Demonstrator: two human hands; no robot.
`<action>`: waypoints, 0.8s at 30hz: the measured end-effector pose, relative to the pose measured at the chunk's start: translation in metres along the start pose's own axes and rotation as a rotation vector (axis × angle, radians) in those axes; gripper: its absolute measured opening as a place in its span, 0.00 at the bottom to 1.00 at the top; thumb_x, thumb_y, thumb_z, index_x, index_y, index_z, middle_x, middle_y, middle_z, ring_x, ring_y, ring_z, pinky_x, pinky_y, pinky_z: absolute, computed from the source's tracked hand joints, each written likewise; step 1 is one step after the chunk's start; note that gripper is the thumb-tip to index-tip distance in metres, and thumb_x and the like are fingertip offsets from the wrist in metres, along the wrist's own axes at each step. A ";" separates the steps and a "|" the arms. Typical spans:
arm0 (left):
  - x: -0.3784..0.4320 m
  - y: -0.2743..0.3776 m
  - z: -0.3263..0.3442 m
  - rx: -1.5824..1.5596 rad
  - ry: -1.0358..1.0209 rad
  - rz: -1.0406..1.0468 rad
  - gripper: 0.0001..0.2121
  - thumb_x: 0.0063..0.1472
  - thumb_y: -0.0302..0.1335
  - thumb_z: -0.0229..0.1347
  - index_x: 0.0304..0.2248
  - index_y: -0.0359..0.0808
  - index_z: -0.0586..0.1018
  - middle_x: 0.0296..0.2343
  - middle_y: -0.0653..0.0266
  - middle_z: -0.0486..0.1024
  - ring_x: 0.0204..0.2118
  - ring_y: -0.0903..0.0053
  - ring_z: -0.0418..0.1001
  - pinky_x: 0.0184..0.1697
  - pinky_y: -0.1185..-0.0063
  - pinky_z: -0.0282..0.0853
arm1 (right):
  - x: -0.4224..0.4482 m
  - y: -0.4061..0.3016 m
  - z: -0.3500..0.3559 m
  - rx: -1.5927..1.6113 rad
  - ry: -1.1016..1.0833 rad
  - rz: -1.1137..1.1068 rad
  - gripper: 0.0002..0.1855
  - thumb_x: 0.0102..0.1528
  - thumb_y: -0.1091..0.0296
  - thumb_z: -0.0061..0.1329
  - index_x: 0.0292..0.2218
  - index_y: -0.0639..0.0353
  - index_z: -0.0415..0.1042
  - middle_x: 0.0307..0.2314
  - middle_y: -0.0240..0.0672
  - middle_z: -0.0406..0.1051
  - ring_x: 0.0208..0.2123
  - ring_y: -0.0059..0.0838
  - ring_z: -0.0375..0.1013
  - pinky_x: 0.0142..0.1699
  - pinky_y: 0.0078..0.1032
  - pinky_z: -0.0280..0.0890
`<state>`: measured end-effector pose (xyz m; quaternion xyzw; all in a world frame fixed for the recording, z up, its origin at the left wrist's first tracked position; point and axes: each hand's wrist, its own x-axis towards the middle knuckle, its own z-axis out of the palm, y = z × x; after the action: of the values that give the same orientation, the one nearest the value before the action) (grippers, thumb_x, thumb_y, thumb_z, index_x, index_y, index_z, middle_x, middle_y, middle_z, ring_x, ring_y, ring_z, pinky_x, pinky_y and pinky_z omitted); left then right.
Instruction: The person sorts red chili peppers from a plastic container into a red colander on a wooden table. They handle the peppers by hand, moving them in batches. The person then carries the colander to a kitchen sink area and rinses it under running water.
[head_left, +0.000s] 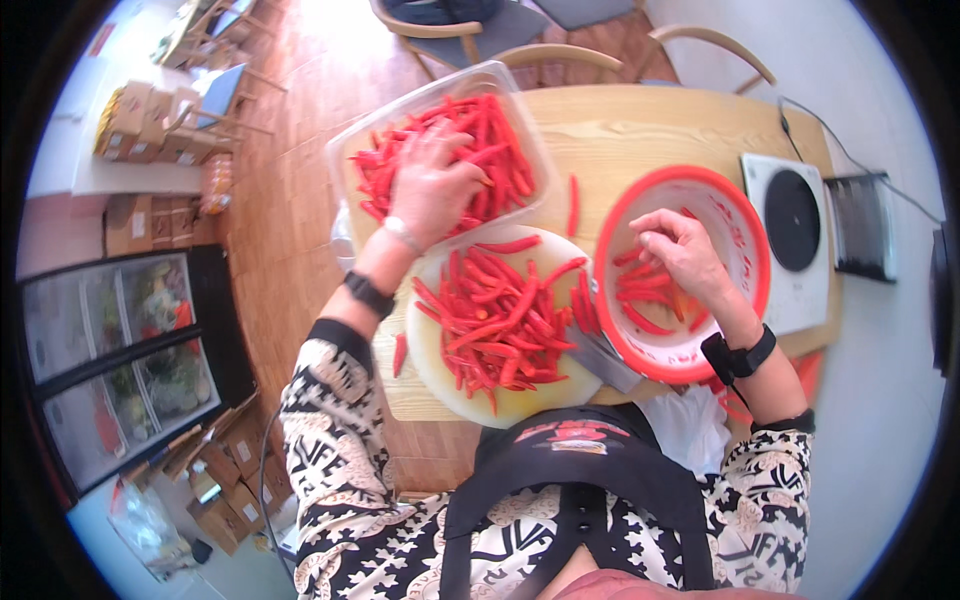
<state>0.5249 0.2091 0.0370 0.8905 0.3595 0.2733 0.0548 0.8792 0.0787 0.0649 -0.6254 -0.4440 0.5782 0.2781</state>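
My left hand (439, 184) reaches into a clear plastic tub (536, 142) and lies over its heap of red chillies (499, 131). One chilli shows between the thumb and forefinger, but blur hides whether it is gripped. Over a red-rimmed enamel basin (611, 217) hangs my right hand (679, 247), its fingers curled and slightly apart with no chilli visible in them. Several chillies (645, 285) lie in the basin, partly hidden by that hand. Between the two vessels and nearer my body, a pile of red chillies (499, 322) covers most of a round pale cutting board (439, 386).
A broad metal blade (604, 364) lies at the board's right edge, partly under the basin. Single chillies (574, 206) lie on the wooden table (637, 120). A white electric hot plate (799, 296) stands right of the basin. Chairs (559, 54) stand beyond the table.
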 end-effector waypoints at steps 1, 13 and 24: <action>0.007 0.008 -0.008 -0.057 0.091 -0.014 0.07 0.49 0.24 0.64 0.30 0.45 0.83 0.46 0.61 0.77 0.58 0.55 0.68 0.62 0.58 0.59 | -0.002 0.017 -0.018 -0.067 0.067 -0.064 0.11 0.61 0.76 0.46 0.44 0.65 0.75 0.32 0.29 0.75 0.33 0.19 0.75 0.39 0.19 0.70; -0.048 0.128 0.019 -0.206 -0.562 -0.272 0.07 0.57 0.27 0.62 0.34 0.36 0.81 0.29 0.58 0.76 0.33 0.60 0.77 0.35 0.71 0.74 | -0.030 0.105 -0.069 -0.895 0.135 -0.087 0.42 0.45 0.68 0.62 0.60 0.46 0.61 0.55 0.52 0.58 0.57 0.57 0.60 0.61 0.45 0.63; 0.023 0.266 0.132 -0.179 -0.670 -0.123 0.27 0.52 0.27 0.63 0.52 0.38 0.71 0.45 0.51 0.72 0.49 0.55 0.72 0.50 0.65 0.71 | -0.068 0.165 -0.066 -0.671 -0.032 -0.360 0.16 0.47 0.81 0.48 0.38 0.50 0.69 0.37 0.45 0.69 0.41 0.53 0.70 0.47 0.43 0.67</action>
<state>0.7704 0.0421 0.0144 0.8992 0.3489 -0.0074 0.2640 0.9863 -0.0445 -0.0332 -0.5846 -0.7159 0.3520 0.1479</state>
